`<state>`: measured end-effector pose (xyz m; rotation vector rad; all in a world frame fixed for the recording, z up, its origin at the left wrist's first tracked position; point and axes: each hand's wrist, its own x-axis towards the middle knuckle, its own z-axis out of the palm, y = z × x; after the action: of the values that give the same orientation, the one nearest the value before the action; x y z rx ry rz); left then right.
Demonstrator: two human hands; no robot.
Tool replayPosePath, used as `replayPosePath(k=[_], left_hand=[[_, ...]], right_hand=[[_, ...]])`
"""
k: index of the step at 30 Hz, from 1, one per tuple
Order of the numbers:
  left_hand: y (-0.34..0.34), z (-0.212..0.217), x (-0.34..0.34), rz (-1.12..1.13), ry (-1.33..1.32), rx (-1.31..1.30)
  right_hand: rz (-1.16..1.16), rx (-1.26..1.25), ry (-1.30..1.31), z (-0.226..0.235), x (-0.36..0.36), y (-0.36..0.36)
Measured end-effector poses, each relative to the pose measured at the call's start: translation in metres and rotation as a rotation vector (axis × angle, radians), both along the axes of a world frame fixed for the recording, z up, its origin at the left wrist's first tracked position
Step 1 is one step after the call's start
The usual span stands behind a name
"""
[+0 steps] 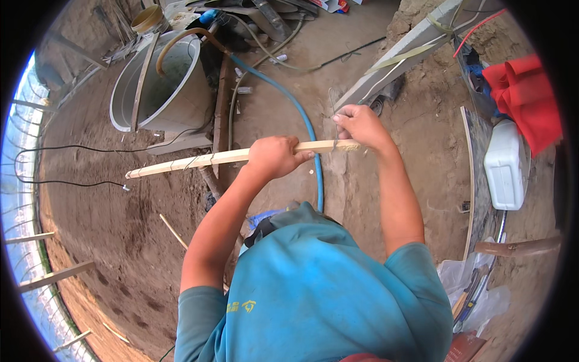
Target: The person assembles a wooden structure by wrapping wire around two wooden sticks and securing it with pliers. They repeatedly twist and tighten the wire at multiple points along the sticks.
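Observation:
My left hand (pixel 274 157) is wrapped round the middle of a pale wooden stick (pixel 226 157), held level across in front of me. Thin wire or cord is wound round the stick in several places to the left of that hand. Near the stick's rough right end, my right hand (pixel 363 125) pinches a thin grey wire (pixel 331 98) between thumb and fingers. The wire's looped end sticks up above the fingers, and its lower part goes round the stick.
A large grey-white tub (pixel 129 84) with liquid in it stands at the far left, a plank across its rim. A blue hose (pixel 295 102) runs over the dirt floor. On the right are a concrete post (pixel 395 57), a white jug (pixel 505 166) and red cloth (pixel 522 96).

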<state>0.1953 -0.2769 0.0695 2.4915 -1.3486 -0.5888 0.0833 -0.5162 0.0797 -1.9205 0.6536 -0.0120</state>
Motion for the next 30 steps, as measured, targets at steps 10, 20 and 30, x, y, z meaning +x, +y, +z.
replayPosePath(k=[10,20,30], left_hand=[[0.002,0.010,0.000,0.023,-0.020,0.053],[0.021,0.025,-0.005,0.103,-0.052,0.038],[0.043,0.036,-0.016,0.168,-0.119,-0.033]], right_hand=[[0.008,-0.112,0.051,0.022,0.010,0.018],[0.028,0.002,-0.092,0.006,0.000,0.032],[0.177,-0.452,-0.193,0.004,-0.036,0.076]])
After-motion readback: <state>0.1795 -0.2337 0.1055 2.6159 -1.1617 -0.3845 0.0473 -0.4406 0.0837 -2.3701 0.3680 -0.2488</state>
